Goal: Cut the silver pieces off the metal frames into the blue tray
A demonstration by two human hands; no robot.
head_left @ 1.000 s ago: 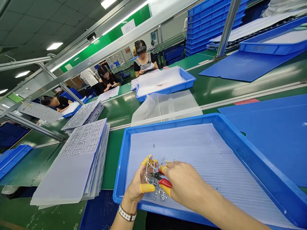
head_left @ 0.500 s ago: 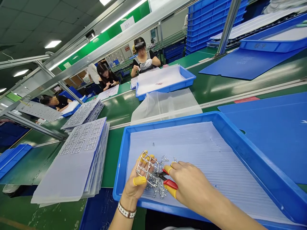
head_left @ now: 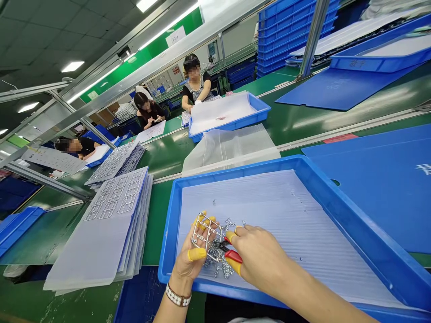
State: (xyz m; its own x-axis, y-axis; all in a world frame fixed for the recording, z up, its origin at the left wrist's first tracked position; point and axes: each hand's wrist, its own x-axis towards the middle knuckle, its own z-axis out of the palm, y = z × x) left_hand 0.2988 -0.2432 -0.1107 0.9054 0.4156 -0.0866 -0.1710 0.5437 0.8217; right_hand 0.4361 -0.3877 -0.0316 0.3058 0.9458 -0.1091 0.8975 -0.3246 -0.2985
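My left hand [head_left: 191, 253], with yellow finger covers and a patterned wrist band, holds a silver frame [head_left: 203, 223] of thin bars with small twisted parts inside. Red-handled cutters [head_left: 233, 256] are gripped in my right hand [head_left: 256, 251], which also has yellow finger covers. Their dark jaws reach the right side of the frame. Beneath both hands a heap of small silver parts [head_left: 226, 270] lies on a white sheet [head_left: 262, 193] in a blue tray [head_left: 174, 211]. One small part [head_left: 214, 202] lies apart, farther up the sheet.
Left of the tray stand layered sheets [head_left: 97, 242] with silver frames [head_left: 129, 188] on top. A clear plastic sheet [head_left: 232, 146] and another blue tray [head_left: 232, 126] lie beyond. A blue board [head_left: 380, 179] is at right. Several people sit across the green bench.
My right hand and the cutters have shifted slightly left, closer to the frame. My left hand has hardly moved. The person across the bench has lowered their hands behind the far tray.
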